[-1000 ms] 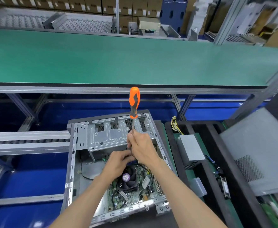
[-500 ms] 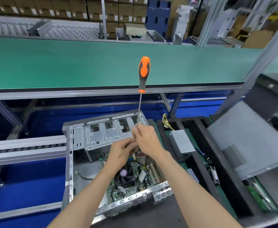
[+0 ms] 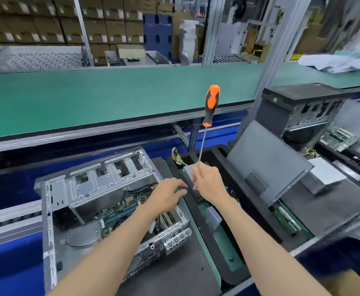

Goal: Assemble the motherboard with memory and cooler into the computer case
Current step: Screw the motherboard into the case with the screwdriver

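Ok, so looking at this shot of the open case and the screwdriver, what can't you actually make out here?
All in the head view:
- Screwdriver tip: hidden inside the right hand gripping the shaft.
- Cooler: not visible; the left hand and forearm cover the middle of the motherboard in the computer case.
- Memory slots: too small to tell whether they are filled.
- Second case at right: motion-blurred and cut by the frame edge.

two hands: the left hand (image 3: 168, 194) and the right hand (image 3: 209, 182). one orange-handled screwdriver (image 3: 209, 112). two open computer cases: the near case (image 3: 102, 184) and the far case (image 3: 298, 107). one grey side panel (image 3: 266, 165). one green conveyor belt (image 3: 102, 97).
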Demonstrator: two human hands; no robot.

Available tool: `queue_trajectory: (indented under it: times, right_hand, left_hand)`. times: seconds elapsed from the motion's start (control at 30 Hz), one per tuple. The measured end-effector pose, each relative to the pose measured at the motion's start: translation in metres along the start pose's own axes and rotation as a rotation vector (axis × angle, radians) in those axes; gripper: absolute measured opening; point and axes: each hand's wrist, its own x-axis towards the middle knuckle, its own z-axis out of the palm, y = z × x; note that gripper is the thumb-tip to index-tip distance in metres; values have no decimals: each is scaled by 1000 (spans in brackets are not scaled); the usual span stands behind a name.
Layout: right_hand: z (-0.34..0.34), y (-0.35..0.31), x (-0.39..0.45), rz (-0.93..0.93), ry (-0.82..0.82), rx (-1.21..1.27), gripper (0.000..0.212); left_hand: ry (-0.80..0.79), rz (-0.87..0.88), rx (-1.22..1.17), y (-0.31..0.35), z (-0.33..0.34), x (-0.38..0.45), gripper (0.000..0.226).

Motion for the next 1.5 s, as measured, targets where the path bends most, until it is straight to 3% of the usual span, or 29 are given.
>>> queue_trajectory:
  times: [0.23,0.47,0.67,0.77,0.9,1.03,1.4,1.5]
  right_hand:
    - [-7,50,-28,87,-120,91,32]
    - [-2,89,-52,66,-238,42,34]
    - [-2,103,-74,62,-308,52,30]
    - [-1,107,-82,52,-327,33,30]
    - [0,110,-88,40,-348,9,32]
    - [-1,112,-91,43,-354,30,35]
    - [1,113,-90,54,-377,87,36]
    - [5,116,-90,49,-380,85,36]
  left_hand:
    - [-243,42,484,24,46,0,27]
    - [-358,68,940,55,83,-15,20]
    - [-421,231,1110,70,108,-35,18]
    - [-427,317,1062,75,127,-55,9]
    - [-573,-6,621,42,154,-73,21]
    - [-505,-120,362,24,161,-85,27]
    - [-395,-110,292,19,182,-88,5]
    - [-357,-143,266,18,184,-87,10]
